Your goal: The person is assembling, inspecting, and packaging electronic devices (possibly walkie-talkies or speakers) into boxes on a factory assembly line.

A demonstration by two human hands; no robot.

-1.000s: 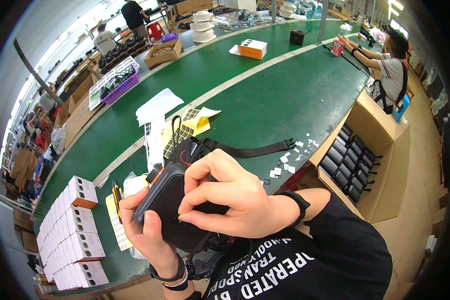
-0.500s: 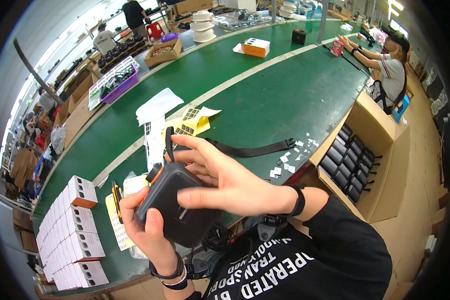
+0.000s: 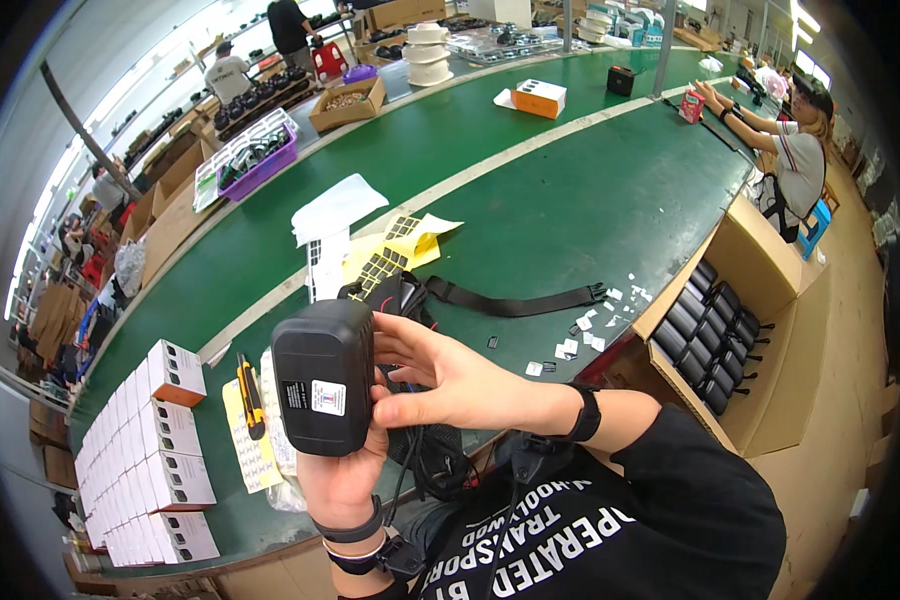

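I hold a black, rounded box-shaped device [image 3: 320,335] in front of me, with a white label [image 3: 329,398] on the face turned my way. My left hand [image 3: 342,485] is closed on it from below and behind, its fingers mostly hidden. Along the device's right edge, my right hand [image 3: 445,375] has its fingers bent and its thumb against the side. Just beyond lie a black strap with a buckle [image 3: 515,300] and yellow sticker sheets [image 3: 415,240]. A yellow utility knife [image 3: 251,400] rests left of the device on a sheet of small stickers.
White boxes [image 3: 160,470] stand stacked at the left on the green table [image 3: 530,220]. An open carton [image 3: 805,370] of black devices is at the right. White scraps [image 3: 580,335] lie near the table edge. A co-worker [image 3: 800,150] sits at far right.
The device has been turned so that its labelled face now shows, and it is more upright. My right hand has moved off its front to its right edge.
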